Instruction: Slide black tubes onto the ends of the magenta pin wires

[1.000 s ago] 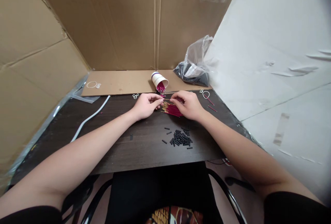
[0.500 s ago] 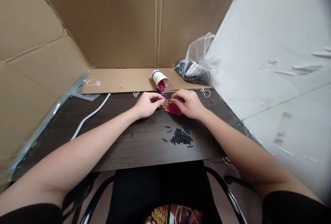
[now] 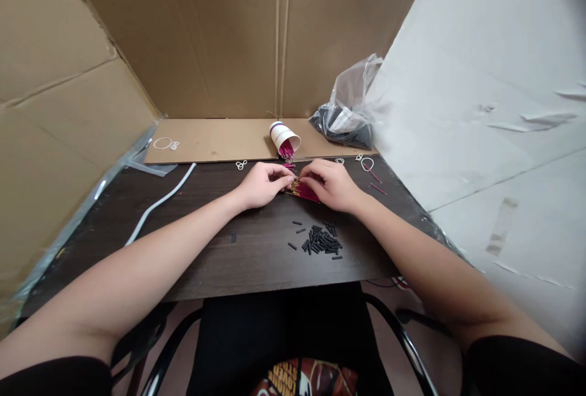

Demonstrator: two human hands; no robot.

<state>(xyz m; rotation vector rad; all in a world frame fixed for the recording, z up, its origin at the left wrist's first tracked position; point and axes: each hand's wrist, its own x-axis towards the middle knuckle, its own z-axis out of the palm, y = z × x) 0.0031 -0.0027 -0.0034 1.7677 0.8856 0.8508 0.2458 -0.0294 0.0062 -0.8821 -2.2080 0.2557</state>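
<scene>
A bundle of dark red wires (image 3: 307,192) with gold-coloured terminal ends lies on the dark table between my hands. My left hand (image 3: 263,185) is closed in a pinch at the gold ends; whatever sits between thumb and fingertips is too small to make out. Opposite it, my right hand (image 3: 333,183) pinches over the wires with its fingertips close to the same ends, and its hold is partly hidden. Nearer to me is a heap of short black tubes (image 3: 322,241). Behind my hands, a tipped paper cup (image 3: 280,132) has more red wires in its mouth.
A clear plastic bag (image 3: 348,121) of dark pieces stands at the back right on a cardboard strip (image 3: 206,140). Loose red wires (image 3: 378,188) and white rubber bands (image 3: 367,165) lie right of my hands. A pale tube (image 3: 160,202) curves at left. Cardboard walls surround the table.
Both hands stay almost in place over the wire bundle, the fingertips shifting slightly. The view has moved a little; the cup, bag and black tubes stay put.
</scene>
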